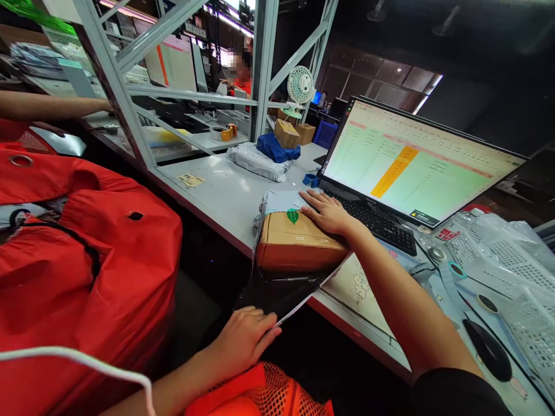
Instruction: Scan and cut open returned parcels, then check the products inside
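A brown cardboard box (299, 245) with a green leaf mark lies on the near edge of the desk. Around it is a plastic mailing bag (277, 294), black inside and pale outside, whose mouth hangs past the desk edge towards me. The fingers of my left hand (249, 335) are closed on the rim of that bag, below the box. Flat on the top of the box and the pale plastic at its far end rests my right hand (327, 212), fingers stretched out.
Behind the box stand a monitor (416, 162) and keyboard (381, 225). White and blue parcels (260, 162) lie farther back. To the right are a mouse (488, 349), tape rolls and white baskets (507, 254). A large red bag (87, 248) fills the left; another person's arm (52, 107) reaches in behind it.
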`<action>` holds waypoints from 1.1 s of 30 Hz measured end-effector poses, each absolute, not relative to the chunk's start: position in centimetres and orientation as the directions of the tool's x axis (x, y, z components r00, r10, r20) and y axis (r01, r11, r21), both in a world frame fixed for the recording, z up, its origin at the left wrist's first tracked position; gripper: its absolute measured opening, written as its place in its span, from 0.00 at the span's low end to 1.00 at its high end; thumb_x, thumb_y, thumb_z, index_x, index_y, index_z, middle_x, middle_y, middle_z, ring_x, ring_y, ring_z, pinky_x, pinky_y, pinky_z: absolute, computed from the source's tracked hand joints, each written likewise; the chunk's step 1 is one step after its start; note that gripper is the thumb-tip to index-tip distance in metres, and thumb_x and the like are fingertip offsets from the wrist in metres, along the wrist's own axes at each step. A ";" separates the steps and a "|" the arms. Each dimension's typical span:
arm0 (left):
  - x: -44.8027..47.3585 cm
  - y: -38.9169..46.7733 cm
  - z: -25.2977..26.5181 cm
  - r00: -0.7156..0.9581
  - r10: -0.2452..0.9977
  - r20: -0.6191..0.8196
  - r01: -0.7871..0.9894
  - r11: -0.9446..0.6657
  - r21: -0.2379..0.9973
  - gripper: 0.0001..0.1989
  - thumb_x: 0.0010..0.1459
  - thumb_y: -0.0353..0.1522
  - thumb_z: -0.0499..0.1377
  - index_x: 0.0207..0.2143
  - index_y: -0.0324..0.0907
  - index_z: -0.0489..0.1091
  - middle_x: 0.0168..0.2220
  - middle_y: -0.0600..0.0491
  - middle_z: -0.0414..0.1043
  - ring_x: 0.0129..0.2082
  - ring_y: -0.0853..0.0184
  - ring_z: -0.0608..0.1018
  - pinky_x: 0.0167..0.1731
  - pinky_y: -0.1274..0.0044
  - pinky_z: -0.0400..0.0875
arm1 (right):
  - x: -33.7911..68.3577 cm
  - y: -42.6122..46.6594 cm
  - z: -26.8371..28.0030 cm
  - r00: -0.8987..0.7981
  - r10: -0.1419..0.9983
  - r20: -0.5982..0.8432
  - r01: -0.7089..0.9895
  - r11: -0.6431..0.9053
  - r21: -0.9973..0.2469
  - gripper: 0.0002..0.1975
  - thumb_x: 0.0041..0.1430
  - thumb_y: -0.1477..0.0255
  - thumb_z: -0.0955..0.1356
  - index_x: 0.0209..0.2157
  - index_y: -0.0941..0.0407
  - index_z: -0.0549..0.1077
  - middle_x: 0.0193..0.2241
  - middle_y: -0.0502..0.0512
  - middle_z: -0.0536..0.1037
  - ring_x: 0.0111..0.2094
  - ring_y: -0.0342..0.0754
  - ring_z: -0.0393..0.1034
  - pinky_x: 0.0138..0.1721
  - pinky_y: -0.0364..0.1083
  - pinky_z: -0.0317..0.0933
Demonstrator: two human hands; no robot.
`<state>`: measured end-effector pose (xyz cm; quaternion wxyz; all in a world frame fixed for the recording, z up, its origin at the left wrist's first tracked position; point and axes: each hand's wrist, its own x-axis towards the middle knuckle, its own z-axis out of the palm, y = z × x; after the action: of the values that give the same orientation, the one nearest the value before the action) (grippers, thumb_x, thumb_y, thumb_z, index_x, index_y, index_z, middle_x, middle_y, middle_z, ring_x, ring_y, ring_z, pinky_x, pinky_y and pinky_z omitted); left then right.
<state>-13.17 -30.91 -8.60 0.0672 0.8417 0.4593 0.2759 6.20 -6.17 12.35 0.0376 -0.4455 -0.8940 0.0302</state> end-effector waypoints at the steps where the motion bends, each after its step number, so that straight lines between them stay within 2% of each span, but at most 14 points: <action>1: -13.1 -30.5 -10.0 0.412 0.834 0.368 0.760 -0.537 0.366 0.17 0.76 0.41 0.50 0.34 0.46 0.69 0.27 0.53 0.76 0.27 0.61 0.79 0.29 0.70 0.68 | 6.3 -6.1 12.4 -0.602 0.797 0.054 0.793 0.605 -0.079 0.33 0.78 0.49 0.56 0.77 0.43 0.55 0.77 0.55 0.55 0.77 0.65 0.48 0.73 0.72 0.44; 7: -12.8 -25.4 -13.5 0.370 0.927 0.056 0.880 -0.369 0.299 0.17 0.76 0.38 0.52 0.42 0.43 0.79 0.38 0.47 0.84 0.36 0.60 0.84 0.37 0.72 0.73 | 6.2 -5.6 12.4 -0.527 0.844 0.096 0.838 0.535 -0.106 0.32 0.77 0.49 0.57 0.75 0.42 0.60 0.76 0.55 0.60 0.75 0.66 0.53 0.71 0.72 0.51; 10: -12.8 -24.5 -12.6 0.416 0.909 0.025 0.868 -0.406 0.288 0.17 0.76 0.38 0.53 0.44 0.42 0.80 0.40 0.45 0.84 0.37 0.57 0.85 0.39 0.70 0.74 | 6.3 -5.9 12.4 -0.502 0.861 0.088 0.849 0.509 -0.138 0.33 0.77 0.49 0.57 0.76 0.44 0.60 0.76 0.55 0.59 0.75 0.64 0.53 0.73 0.65 0.51; 13: -14.5 -25.6 -10.0 0.533 0.846 0.017 0.799 -0.510 0.318 0.17 0.76 0.38 0.53 0.43 0.42 0.80 0.40 0.45 0.84 0.39 0.56 0.86 0.40 0.70 0.76 | 6.1 -6.9 12.5 -0.455 0.887 0.079 0.873 0.462 -0.158 0.34 0.76 0.47 0.56 0.76 0.43 0.60 0.77 0.54 0.58 0.75 0.66 0.54 0.72 0.65 0.53; 16: -17.7 -27.8 -5.1 0.509 0.841 0.182 0.755 -0.538 0.374 0.16 0.75 0.41 0.55 0.42 0.43 0.79 0.41 0.49 0.84 0.39 0.57 0.86 0.38 0.71 0.76 | 4.9 -8.8 12.9 -0.356 0.930 0.087 0.919 0.366 -0.148 0.34 0.76 0.47 0.55 0.76 0.44 0.60 0.75 0.56 0.61 0.71 0.69 0.60 0.68 0.67 0.59; 18: -19.4 -29.3 -1.0 0.325 0.826 0.460 0.768 -0.514 0.381 0.15 0.74 0.42 0.56 0.45 0.44 0.78 0.42 0.51 0.83 0.39 0.59 0.85 0.38 0.72 0.76 | 3.5 -10.3 13.3 -0.284 0.953 0.108 0.950 0.295 -0.106 0.35 0.76 0.47 0.54 0.73 0.49 0.65 0.70 0.63 0.69 0.66 0.70 0.68 0.63 0.68 0.64; 20: -19.7 -30.3 2.7 0.110 0.680 0.725 0.826 -0.468 0.313 0.12 0.73 0.41 0.59 0.48 0.44 0.77 0.44 0.49 0.83 0.43 0.58 0.84 0.46 0.70 0.76 | 1.9 -11.8 13.9 -0.244 0.962 0.118 0.967 0.251 -0.042 0.35 0.76 0.48 0.55 0.66 0.56 0.74 0.62 0.70 0.77 0.60 0.70 0.74 0.59 0.67 0.67; 21: -19.3 -30.6 4.1 0.089 0.608 0.789 0.846 -0.464 0.262 0.12 0.73 0.41 0.60 0.49 0.43 0.76 0.46 0.48 0.82 0.47 0.57 0.83 0.51 0.68 0.75 | 1.3 -12.5 14.3 -0.244 0.963 0.117 0.969 0.247 -0.005 0.35 0.75 0.48 0.56 0.62 0.59 0.78 0.58 0.73 0.79 0.57 0.70 0.76 0.57 0.66 0.69; 22: -18.5 -30.7 5.0 0.112 0.571 0.813 0.849 -0.481 0.220 0.13 0.73 0.42 0.60 0.49 0.43 0.75 0.46 0.48 0.82 0.48 0.56 0.82 0.52 0.67 0.74 | 0.7 -13.0 14.7 -0.256 0.960 0.116 0.967 0.254 0.032 0.36 0.75 0.47 0.57 0.57 0.60 0.80 0.56 0.75 0.80 0.56 0.70 0.77 0.56 0.65 0.69; 24: -16.4 -30.5 5.5 0.188 0.583 0.790 0.824 -0.531 0.196 0.17 0.72 0.47 0.60 0.45 0.41 0.74 0.42 0.48 0.81 0.43 0.58 0.82 0.45 0.69 0.74 | 0.0 -13.7 15.4 -0.300 0.946 0.124 0.952 0.289 0.098 0.37 0.74 0.45 0.59 0.53 0.62 0.82 0.55 0.78 0.80 0.55 0.70 0.77 0.55 0.63 0.70; 26: -14.4 -30.0 4.5 0.162 0.616 0.771 0.833 -0.504 0.227 0.21 0.72 0.50 0.59 0.37 0.42 0.70 0.33 0.51 0.77 0.33 0.61 0.80 0.35 0.71 0.71 | 0.0 -13.9 15.7 -0.338 0.931 0.139 0.938 0.320 0.135 0.36 0.73 0.45 0.60 0.53 0.62 0.83 0.55 0.78 0.80 0.57 0.69 0.76 0.56 0.60 0.69; 28: -13.3 -29.5 3.2 0.093 0.627 0.773 0.865 -0.436 0.250 0.21 0.73 0.48 0.58 0.33 0.43 0.66 0.28 0.54 0.72 0.28 0.64 0.76 0.31 0.71 0.67 | 0.4 -13.6 15.3 -0.341 0.926 0.162 0.938 0.322 0.131 0.36 0.74 0.46 0.59 0.55 0.64 0.81 0.56 0.79 0.80 0.60 0.69 0.74 0.59 0.60 0.67; 31: -12.7 -29.2 2.1 0.117 0.617 0.778 0.869 -0.443 0.220 0.17 0.77 0.39 0.54 0.32 0.43 0.65 0.27 0.55 0.70 0.27 0.65 0.74 0.30 0.71 0.65 | 1.4 -12.7 14.0 -0.286 0.944 0.166 0.957 0.290 0.004 0.39 0.75 0.46 0.57 0.64 0.66 0.73 0.62 0.78 0.75 0.64 0.70 0.70 0.62 0.62 0.65; 33: -12.6 -29.4 1.8 0.198 0.602 0.774 0.847 -0.503 0.175 0.16 0.77 0.33 0.53 0.31 0.43 0.64 0.27 0.55 0.70 0.28 0.65 0.74 0.32 0.71 0.65 | 1.9 -12.1 13.2 -0.257 0.959 0.122 0.957 0.271 -0.108 0.40 0.75 0.46 0.55 0.72 0.61 0.64 0.66 0.75 0.72 0.64 0.70 0.70 0.62 0.64 0.64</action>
<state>-12.61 -29.43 1.82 -0.1468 0.7597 0.4766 0.4173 1.90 -12.13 13.20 0.0815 -0.6038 -0.7929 0.0062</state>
